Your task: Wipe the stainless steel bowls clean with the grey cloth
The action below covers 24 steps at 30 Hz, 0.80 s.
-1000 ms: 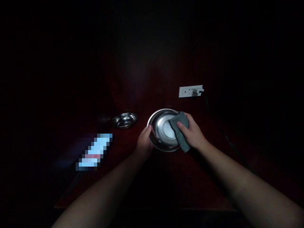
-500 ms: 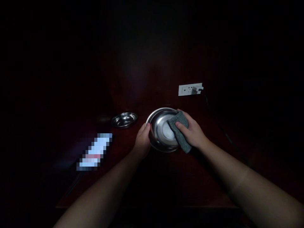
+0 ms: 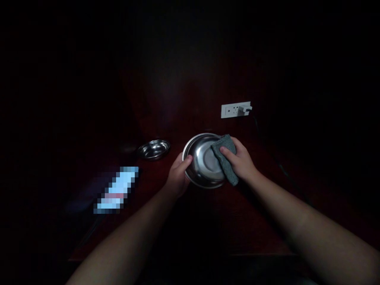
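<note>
A shiny metal bowl [image 3: 204,160] is held up above the dark red table, its inside tilted toward me. My left hand [image 3: 178,174] grips its left rim, thumb over the edge and fingers behind. On the right side, my right hand [image 3: 242,160] is closed on a folded grey-green cloth [image 3: 225,158], thumb on top. The cloth lies over the bowl's right rim and covers part of the inside. The right fingers are mostly hidden behind the cloth and bowl.
A second metal bowl [image 3: 154,150] stands on the table [image 3: 252,229] to the left. Nearer me lies a bright, pixelated screen [image 3: 117,190]. A white wall socket [image 3: 236,110] holds a plug, with a dark cable [image 3: 283,170] running down right. Surroundings are very dark.
The left thumb reaches slightly farther over the bowl's rim. The cloth has shifted a little upward at the right rim. The whole view has moved slightly.
</note>
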Available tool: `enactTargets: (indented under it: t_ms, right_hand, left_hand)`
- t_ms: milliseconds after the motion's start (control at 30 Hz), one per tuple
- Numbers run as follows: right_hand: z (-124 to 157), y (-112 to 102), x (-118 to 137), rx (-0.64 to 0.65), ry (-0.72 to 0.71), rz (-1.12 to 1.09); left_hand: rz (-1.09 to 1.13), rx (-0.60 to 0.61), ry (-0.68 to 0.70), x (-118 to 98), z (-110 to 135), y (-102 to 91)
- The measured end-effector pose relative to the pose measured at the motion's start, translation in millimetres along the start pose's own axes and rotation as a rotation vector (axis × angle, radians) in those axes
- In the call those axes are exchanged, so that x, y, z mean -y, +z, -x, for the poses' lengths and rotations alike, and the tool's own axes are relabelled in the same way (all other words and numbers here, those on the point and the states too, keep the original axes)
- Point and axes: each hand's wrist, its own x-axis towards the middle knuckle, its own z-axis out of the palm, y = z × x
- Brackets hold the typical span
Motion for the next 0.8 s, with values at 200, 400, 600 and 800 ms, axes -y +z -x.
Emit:
enactTargets:
  t_ms: [200,400,600,800]
  right_hand:
    - [-0.8,-0.4,-1.7,-0.063,-0.014,0.037]
    - [-1.9,-0.7,-6.0,-0.008,0.040,0.039]
    - [0.7,1.4,-5.7,0.049,0.058,0.035]
    - [0.9,-0.6,-6.0,0.094,0.015,0.086]
  left_hand:
    - [-0.016,-0.024,-0.022,-0.2,-1.0,-1.3]
    - [-0.082,-0.017,-0.059,9.8,-2.5,-5.1]
    - [-0.193,-0.071,0.005,9.2,-9.4,-11.1]
    - [-0.228,-0.070,0.022,6.5,-11.1,-12.5]
